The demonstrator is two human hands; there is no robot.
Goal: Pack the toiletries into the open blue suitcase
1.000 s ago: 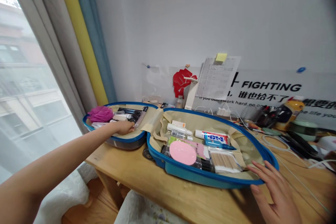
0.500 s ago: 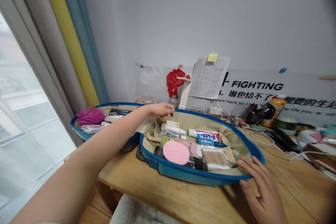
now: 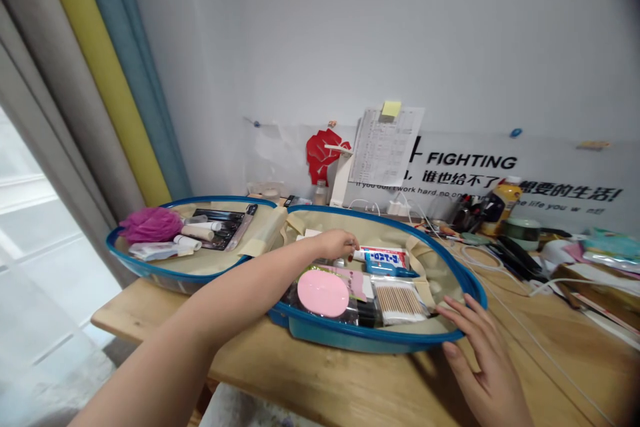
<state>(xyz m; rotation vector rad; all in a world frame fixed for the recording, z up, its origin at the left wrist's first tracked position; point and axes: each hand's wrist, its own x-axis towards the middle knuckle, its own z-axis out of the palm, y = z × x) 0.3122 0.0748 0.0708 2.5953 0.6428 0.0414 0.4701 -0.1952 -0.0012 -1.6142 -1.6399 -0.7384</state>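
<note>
An open blue shell case with a beige lining lies on the wooden desk. Reaching into its right half, my left hand has curled fingers beside the white cap of a toothpaste tube; its fingertips are partly hidden. Under that toothpaste lies a blue tube. Nearer me are a pink oval piece in packaging and a clear pack of cotton swabs. Stretched and spread, the fingers of my right hand rest over the right rim, the thumb apart outside it.
The case's left half holds a purple bath puff, several small bottles and a dark flat pack. Cables, a yellow-labelled bottle and a green-lidded jar crowd the desk's right side. A curtain hangs at left.
My left hand has moved from the case's back rim down and right, to the toothpaste cap. My right hand stays at the rim. The view has shifted slightly.
</note>
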